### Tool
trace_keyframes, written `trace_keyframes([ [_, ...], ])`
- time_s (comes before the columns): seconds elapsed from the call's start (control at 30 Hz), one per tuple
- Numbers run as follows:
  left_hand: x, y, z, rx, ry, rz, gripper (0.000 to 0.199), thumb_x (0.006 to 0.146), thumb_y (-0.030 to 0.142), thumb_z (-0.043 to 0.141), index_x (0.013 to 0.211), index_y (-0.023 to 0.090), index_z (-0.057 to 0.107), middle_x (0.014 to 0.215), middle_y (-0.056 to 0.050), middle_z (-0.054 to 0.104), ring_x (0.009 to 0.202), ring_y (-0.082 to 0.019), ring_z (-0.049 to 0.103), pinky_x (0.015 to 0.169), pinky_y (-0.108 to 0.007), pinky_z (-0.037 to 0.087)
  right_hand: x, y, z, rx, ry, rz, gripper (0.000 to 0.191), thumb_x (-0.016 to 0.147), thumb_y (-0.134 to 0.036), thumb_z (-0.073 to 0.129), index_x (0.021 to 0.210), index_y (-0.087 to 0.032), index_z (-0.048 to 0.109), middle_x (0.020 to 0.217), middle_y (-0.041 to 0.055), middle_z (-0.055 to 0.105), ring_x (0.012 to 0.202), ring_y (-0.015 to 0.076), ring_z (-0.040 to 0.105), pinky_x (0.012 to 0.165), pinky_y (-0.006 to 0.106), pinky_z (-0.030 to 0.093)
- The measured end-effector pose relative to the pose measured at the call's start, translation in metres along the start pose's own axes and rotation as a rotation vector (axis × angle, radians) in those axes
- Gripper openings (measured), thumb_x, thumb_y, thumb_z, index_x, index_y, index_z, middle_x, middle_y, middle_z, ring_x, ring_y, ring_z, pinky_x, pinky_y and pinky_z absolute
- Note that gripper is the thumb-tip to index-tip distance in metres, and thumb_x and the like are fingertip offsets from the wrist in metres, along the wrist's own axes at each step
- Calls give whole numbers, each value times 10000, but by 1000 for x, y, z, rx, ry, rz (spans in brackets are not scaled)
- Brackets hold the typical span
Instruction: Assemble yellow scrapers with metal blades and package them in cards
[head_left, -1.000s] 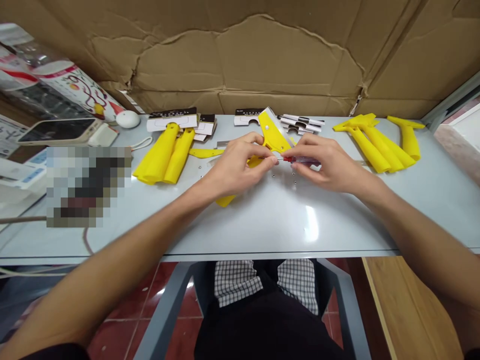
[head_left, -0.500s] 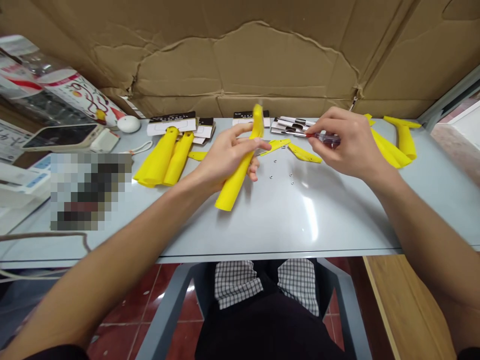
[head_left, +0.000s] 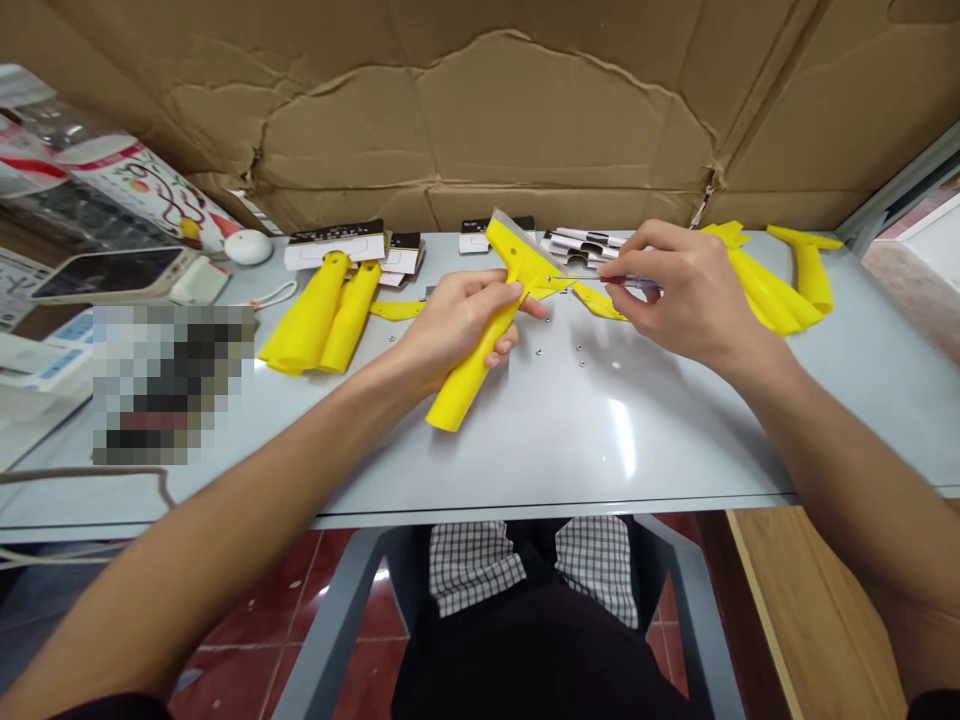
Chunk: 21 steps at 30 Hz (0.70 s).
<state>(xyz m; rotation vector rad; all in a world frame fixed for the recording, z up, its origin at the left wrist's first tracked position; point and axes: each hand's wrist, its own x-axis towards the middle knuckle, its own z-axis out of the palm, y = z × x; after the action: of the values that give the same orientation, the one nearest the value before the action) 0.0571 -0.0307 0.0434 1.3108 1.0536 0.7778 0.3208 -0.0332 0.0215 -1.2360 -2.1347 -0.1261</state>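
A yellow scraper is held by its handle in my left hand, its wide head tilted up and facing me. My right hand pinches a screwdriver whose thin shaft points left, with its tip at the scraper's head. Below the head, several small nuts lie scattered on the table. A loose yellow plate rests between my hands, and another yellow plate lies behind my left wrist.
Yellow handles lie at the left, near black-and-white cards. More yellow scrapers are at the right. A phone, bottles and a white egg-shaped object stand at the far left. Cardboard rises behind the table.
My left hand has turned the scraper so that its wide head shows. The screwdriver in my right hand has moved left, and its tip has come to the scraper's head.
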Motion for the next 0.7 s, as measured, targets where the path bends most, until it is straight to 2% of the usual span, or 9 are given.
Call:
trace_keyframes([
  [0.27,1,-3,-2,71,-11,27,171,948,336,711,887,177,723,537,-4,578,444,-147,517,437,-284,433,0,-2,-2,-8,-21,-16,218,984,-263,642,1027,-282,854,1048,75,751,715,218,608,684,426,463],
  [0.43,-1,-2,-1,80,-12,28,191,960,320,686,858,163,722,569,-20,591,442,-134,511,434,-279,432,0,-4,-3,-28,5,-28,217,983,-250,645,1032,-246,856,1045,70,751,646,177,529,673,417,458],
  [0.7,-1,-2,0,83,-16,25,202,976,324,677,855,169,725,551,-8,570,429,-124,487,424,-268,421,1,-7,-5,-43,-18,-29,188,989,-256,655,1004,-247,843,1047,84,741,654,186,526,658,422,424],
])
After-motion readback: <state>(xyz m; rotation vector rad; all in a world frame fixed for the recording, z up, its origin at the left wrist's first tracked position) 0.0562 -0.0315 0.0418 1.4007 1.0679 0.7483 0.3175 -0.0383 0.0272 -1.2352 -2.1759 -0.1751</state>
